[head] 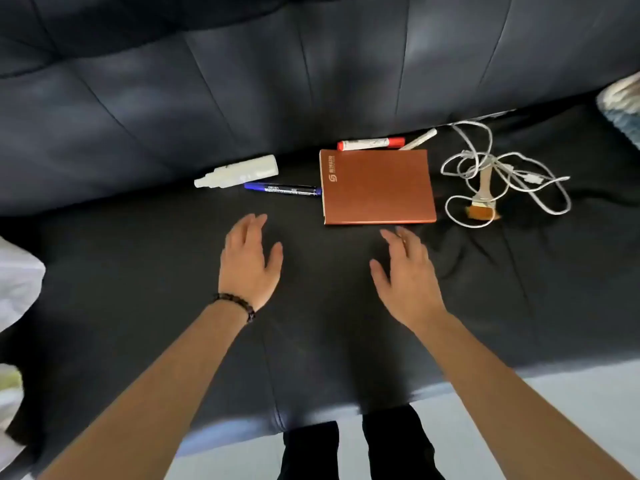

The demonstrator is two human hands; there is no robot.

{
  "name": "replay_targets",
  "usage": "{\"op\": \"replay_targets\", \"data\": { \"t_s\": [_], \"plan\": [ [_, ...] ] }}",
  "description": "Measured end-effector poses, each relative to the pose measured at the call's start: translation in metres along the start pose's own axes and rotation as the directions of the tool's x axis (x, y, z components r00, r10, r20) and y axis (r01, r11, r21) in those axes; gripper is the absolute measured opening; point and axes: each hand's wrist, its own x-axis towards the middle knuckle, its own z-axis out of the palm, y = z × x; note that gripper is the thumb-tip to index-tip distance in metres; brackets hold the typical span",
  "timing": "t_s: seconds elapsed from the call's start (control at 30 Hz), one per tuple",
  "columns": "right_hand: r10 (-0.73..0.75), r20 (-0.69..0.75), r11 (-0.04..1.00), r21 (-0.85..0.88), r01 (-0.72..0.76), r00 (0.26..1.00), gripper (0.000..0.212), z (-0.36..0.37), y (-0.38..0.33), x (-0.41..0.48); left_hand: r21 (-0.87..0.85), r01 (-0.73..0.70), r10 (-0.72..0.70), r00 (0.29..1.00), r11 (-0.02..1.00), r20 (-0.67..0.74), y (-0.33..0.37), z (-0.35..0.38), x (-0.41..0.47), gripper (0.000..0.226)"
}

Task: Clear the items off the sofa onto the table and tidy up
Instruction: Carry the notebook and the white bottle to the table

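Observation:
On the dark sofa seat (138, 271) lies a brown notebook (377, 187). Left of it are a blue marker (282, 189) and a white spray bottle (237, 175). Behind the notebook rest a red-capped marker (370, 143) and a white pen (419, 139). To its right, a tangled white cable (540, 187) lies over a small paintbrush (482, 199). My left hand (249, 261) hovers open below the blue marker. My right hand (403, 271) hovers open just below the notebook's near edge. Neither hand holds anything.
The sofa backrest (242, 81) rises behind the items. A white cloth (17, 282) sits at the left edge, and a pale patterned cushion (623, 105) at the far right. Light floor (519, 410) and my dark trouser legs (381, 445) show below the seat's front edge.

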Motion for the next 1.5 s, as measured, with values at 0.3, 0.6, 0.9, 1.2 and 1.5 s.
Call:
{"op": "replay_targets", "data": {
  "t_s": [0.3,0.6,0.9,1.2,1.5],
  "plan": [
    [-0.010,0.091,0.986,-0.164,0.025,0.996,0.088,0.034,0.029,0.073,0.546,-0.009,0.082,0.990,0.838,-0.110,-0.039,0.016,0.118,0.066],
    [-0.040,-0.040,0.945,-0.326,0.025,0.998,0.062,0.030,0.019,0.077,0.509,-0.042,0.104,0.990,0.860,-0.093,-0.041,0.007,0.120,0.050],
    [-0.259,-0.225,0.945,-0.259,0.198,0.939,0.027,-0.005,0.011,-0.004,0.007,0.145,-0.142,0.977,0.989,-0.156,-0.025,0.029,-0.029,0.041],
    [-0.059,-0.177,0.996,-0.077,0.046,0.982,0.030,-0.106,-0.029,-0.082,-0.388,0.353,-0.411,0.909,0.851,-0.074,0.068,-0.070,-0.107,0.037],
    [0.104,-0.262,0.978,0.205,-0.050,0.959,0.032,-0.308,-0.092,-0.256,-0.490,0.205,-0.266,0.962,0.847,-0.057,0.226,-0.247,-0.253,0.034]
  ]
}}
